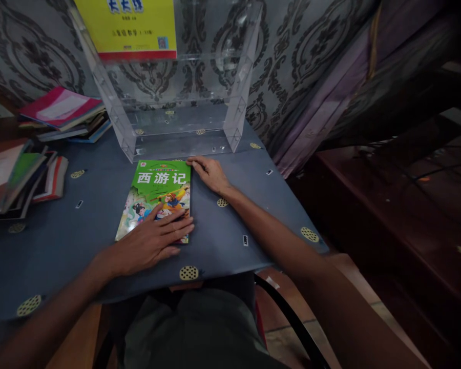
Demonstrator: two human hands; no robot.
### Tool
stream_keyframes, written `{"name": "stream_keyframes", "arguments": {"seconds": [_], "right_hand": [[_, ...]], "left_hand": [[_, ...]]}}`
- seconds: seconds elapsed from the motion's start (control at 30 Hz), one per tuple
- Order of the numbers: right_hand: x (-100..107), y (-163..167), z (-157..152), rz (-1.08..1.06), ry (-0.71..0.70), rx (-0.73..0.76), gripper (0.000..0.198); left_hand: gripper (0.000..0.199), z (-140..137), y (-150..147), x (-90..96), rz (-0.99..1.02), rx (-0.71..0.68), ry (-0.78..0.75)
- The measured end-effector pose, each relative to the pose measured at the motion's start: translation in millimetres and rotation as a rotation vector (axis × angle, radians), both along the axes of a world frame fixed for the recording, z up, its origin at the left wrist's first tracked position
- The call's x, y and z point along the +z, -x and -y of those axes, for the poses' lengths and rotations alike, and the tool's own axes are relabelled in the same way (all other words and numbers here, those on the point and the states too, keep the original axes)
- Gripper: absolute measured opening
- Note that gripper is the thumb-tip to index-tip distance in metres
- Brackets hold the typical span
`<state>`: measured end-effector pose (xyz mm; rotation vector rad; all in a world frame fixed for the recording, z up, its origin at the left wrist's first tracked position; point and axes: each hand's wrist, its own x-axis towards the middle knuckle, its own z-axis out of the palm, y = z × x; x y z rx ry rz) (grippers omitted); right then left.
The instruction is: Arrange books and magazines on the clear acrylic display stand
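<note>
A green picture book (159, 192) with large white Chinese characters and cartoon figures lies flat, cover up, on the cloth-covered table. Across its lower part rests my left hand (153, 238), palm down with the fingers stretched out and apart. My right hand (211, 174) is at the book's upper right corner, fingers bent and pressed together on that corner. What lies beneath those fingertips is hidden. Just beyond the book's top edge stands a clear acrylic rack (180, 141), with a yellow booklet (138, 31) upright in its upper part.
Stacked books and notebooks (61, 113) sit at the back left, and another pile (13, 179) is nearer on the left. Patterned wallpaper (303, 46) and a purple curtain (330, 107) are behind. The table's right edge slants toward me; a black curved chair arm (292, 318) is below it.
</note>
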<state>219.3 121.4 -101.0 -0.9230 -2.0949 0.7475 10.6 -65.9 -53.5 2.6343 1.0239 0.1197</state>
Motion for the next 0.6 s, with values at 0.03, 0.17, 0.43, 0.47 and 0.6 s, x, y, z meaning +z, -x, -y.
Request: {"name": "stream_keyframes", "arguments": {"seconds": [0.03, 0.17, 0.43, 0.47, 0.6], "right_hand": [[1, 0, 1, 0.012, -0.004, -0.004, 0.031], [4, 0, 4, 0.085, -0.029, -0.006, 0.034], [11, 7, 25, 0.394, -0.261, 0.014, 0.033], [13, 8, 29, 0.431, -0.274, 0.020, 0.034], [22, 15, 39, 0.563, -0.279, 0.029, 0.039]], "left_hand": [[0.050, 5, 0, 1.7, 0.012, -0.014, 0.003], [0.046, 14, 1, 8.1, 0.061, -0.013, 0.055], [0.057, -34, 47, -0.3, 0.442, 0.565, 0.023], [0.062, -43, 56, -5.1, 0.454, 0.636, -0.050], [0.070, -69, 81, -23.2, 0.502, 0.746, -0.075]]}}
